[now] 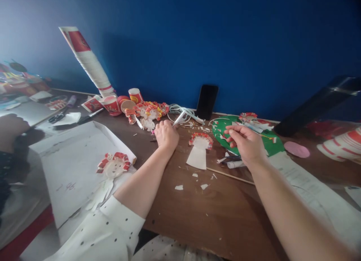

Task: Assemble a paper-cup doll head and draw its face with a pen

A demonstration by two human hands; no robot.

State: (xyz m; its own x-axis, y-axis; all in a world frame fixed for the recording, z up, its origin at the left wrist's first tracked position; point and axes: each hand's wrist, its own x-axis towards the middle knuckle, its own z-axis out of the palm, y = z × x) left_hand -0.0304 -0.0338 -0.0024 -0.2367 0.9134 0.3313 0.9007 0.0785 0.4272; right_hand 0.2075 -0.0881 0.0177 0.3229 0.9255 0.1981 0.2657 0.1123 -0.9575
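Phone (207, 102) behind the paper figure (198, 152)

Far wall (254, 46) is showing blue, table (180, 216) brown; near-left sleeve (107, 227) is showing dark dots on white; paper figure (197, 155) is showing white, red fringe; right oval (297, 149) pink.

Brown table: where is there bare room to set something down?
The barest patch of table lies between the left forearm and right forearm, nearer than the white scraps and wooden stick. Crowded: the green disc and the far edge by the blue wall.
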